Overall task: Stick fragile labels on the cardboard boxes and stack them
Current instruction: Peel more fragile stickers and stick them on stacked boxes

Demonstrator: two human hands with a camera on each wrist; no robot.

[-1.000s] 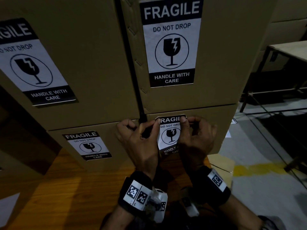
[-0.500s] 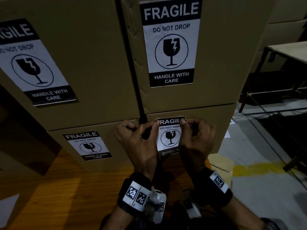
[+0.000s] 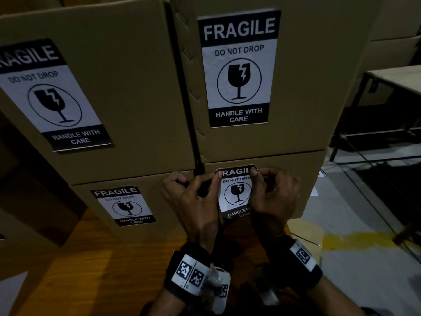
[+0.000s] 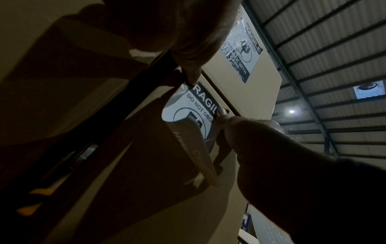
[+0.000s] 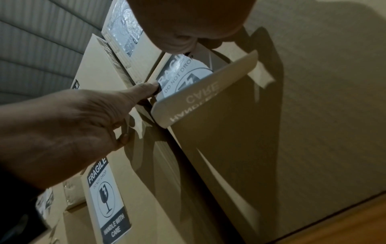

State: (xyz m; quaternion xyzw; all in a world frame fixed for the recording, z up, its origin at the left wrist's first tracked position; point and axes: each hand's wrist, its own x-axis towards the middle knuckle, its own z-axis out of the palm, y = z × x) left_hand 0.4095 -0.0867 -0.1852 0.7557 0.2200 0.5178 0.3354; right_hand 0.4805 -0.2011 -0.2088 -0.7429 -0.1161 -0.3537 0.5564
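Four brown cardboard boxes stand two by two on a wooden table (image 3: pixel 91 270). Three of them carry a stuck fragile label. A fourth fragile label (image 3: pixel 237 192) lies against the lower right box (image 3: pixel 284 179). My left hand (image 3: pixel 211 181) has its thumb tip on the label's top left corner, the other fingers curled. My right hand (image 3: pixel 262 179) holds the top right corner the same way. In the wrist views the label (image 4: pixel 188 105) (image 5: pixel 183 74) touches the box only at its top. Its lower end curls away from the cardboard.
The upper right box (image 3: pixel 307 87) sits directly above the label's top edge. A narrow dark gap separates the two stacks. A metal-legged table (image 3: pixel 398 78) stands to the right on grey floor with a yellow mark (image 3: pixel 355 240). Flat cardboard (image 3: pixel 305 231) lies by the table's right edge.
Both hands stay on the label's top corners with almost no movement. The label keeps its place on the lower right box.
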